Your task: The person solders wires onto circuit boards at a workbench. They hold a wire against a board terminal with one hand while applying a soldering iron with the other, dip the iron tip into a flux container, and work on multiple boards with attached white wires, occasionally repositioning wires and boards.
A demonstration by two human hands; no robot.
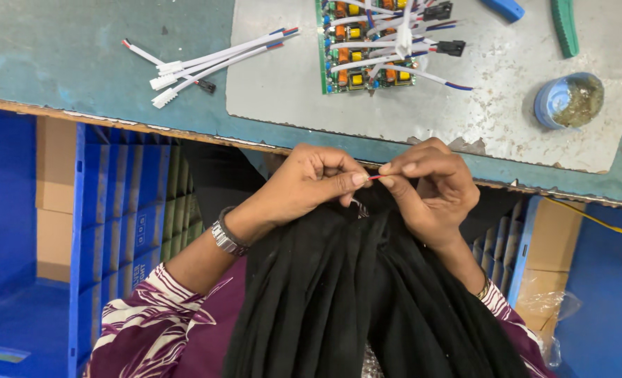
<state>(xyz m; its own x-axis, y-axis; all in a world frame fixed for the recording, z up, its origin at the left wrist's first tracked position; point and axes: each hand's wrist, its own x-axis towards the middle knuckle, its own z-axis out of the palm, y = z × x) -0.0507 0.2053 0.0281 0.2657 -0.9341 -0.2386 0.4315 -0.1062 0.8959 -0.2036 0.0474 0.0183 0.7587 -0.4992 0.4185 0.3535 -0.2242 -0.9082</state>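
a: where's the red wire end (pixel 375 177)?

b: between the two hands, just below the surface (pixel 101 63) edge, over the black cloth (pixel 353 294). long axis runs roughly left–right.

a: which hand has it?

b: both. left hand (pixel 307 185) pinches one end with thumb and forefinger, right hand (pixel 430 185) pinches the other. fingers (pixel 339 183) closed tight on it, tips almost touching, only a short red bit showing.

a: nearer hand?

b: equal – it bridges them. can't tell where the rest of the wire goes, it's hidden behind the hands.

a: anything else close?

b: loose white leads (pixel 206 63) and a green circuit board strip (pixel 363 49) further up the surface, well apart from the hands. small blue pot (pixel 568 101) at right.
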